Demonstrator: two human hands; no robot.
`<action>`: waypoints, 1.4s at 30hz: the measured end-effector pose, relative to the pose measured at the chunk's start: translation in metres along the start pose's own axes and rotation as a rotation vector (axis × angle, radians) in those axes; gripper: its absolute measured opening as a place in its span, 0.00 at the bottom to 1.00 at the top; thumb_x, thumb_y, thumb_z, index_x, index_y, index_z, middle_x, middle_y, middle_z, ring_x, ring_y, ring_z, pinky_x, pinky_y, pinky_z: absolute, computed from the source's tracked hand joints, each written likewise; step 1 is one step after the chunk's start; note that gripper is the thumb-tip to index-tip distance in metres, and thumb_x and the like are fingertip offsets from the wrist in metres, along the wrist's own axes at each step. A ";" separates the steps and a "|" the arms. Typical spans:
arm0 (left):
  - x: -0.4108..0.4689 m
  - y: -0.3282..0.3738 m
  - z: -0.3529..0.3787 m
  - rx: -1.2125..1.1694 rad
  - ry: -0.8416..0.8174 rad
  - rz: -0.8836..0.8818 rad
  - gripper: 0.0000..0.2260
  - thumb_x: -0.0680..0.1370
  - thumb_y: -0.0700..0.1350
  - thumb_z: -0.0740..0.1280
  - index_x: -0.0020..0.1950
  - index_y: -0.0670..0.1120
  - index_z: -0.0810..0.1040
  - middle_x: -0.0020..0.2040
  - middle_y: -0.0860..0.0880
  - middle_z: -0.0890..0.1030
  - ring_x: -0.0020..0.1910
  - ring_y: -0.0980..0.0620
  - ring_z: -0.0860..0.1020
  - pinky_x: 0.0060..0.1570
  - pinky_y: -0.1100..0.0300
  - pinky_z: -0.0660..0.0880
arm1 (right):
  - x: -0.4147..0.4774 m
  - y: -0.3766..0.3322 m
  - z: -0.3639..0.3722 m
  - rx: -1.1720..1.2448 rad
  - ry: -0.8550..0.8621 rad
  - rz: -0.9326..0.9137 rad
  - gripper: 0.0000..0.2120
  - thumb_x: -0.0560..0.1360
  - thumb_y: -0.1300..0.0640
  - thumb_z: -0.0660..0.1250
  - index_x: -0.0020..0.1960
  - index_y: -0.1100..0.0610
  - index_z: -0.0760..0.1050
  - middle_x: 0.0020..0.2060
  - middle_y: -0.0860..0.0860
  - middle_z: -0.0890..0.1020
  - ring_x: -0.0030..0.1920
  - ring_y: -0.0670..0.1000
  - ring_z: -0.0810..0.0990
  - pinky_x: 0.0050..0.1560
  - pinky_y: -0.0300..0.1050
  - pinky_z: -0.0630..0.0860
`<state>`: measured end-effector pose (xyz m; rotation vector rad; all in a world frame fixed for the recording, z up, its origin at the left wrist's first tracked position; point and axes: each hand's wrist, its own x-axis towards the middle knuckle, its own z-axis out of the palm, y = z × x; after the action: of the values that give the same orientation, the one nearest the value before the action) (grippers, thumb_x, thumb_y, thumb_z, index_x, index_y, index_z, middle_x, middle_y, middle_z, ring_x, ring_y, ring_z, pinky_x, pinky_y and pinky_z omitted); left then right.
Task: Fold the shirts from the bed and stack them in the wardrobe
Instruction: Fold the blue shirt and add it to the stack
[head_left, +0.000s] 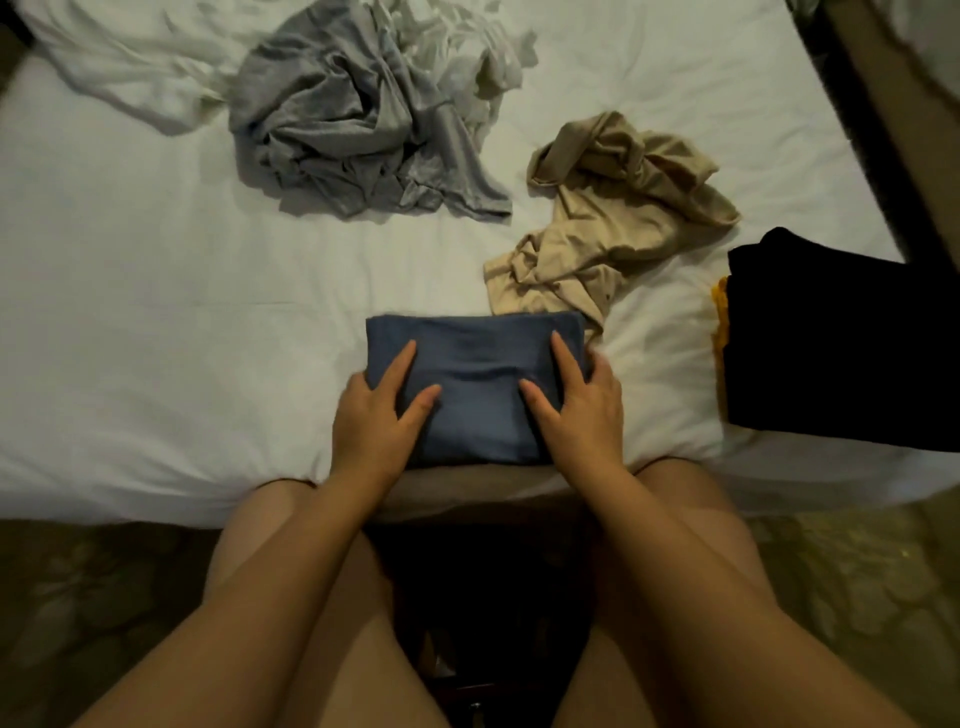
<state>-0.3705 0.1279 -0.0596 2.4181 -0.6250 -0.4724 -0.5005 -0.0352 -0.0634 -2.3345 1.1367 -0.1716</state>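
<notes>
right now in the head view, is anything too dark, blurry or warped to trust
Head view: dim light, no glare; the blue shirt under the left hand and right hand reads fairly sharp; the black garment at right loses all detail; the bed edge bows from wide-angle distortion; the far white cloth looks soft.

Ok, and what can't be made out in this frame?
Wardrobe: outside the head view.
Black pile: cut by the right edge, too dark to count pieces.
Yellow item: only a strip shows beside the black pile.
White clothes: blend into the sheet, cut by the top edge.
Blue shirt: sides covered by left hand and right hand.
</notes>
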 end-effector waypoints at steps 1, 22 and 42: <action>-0.005 -0.001 -0.002 -0.042 -0.047 -0.034 0.27 0.75 0.60 0.63 0.73 0.60 0.62 0.65 0.39 0.71 0.62 0.39 0.71 0.59 0.55 0.67 | -0.007 -0.001 -0.001 0.061 -0.026 0.021 0.30 0.75 0.41 0.63 0.74 0.43 0.58 0.68 0.58 0.66 0.66 0.59 0.67 0.64 0.47 0.65; -0.047 0.241 0.002 -0.323 -0.234 0.434 0.37 0.67 0.52 0.76 0.72 0.54 0.63 0.70 0.49 0.67 0.61 0.53 0.68 0.57 0.57 0.70 | -0.041 0.106 -0.252 0.440 0.350 -0.021 0.32 0.70 0.55 0.74 0.71 0.51 0.66 0.65 0.52 0.74 0.63 0.48 0.72 0.57 0.34 0.68; -0.011 0.340 0.136 0.192 -0.122 0.442 0.29 0.77 0.56 0.62 0.76 0.56 0.55 0.77 0.44 0.46 0.74 0.41 0.53 0.69 0.47 0.58 | 0.053 0.239 -0.251 0.086 0.137 0.280 0.30 0.78 0.44 0.60 0.76 0.47 0.54 0.72 0.54 0.64 0.69 0.57 0.63 0.66 0.52 0.65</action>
<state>-0.5516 -0.1712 0.0491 2.3369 -1.2716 -0.3862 -0.7169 -0.2982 0.0212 -2.0889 1.4788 -0.2756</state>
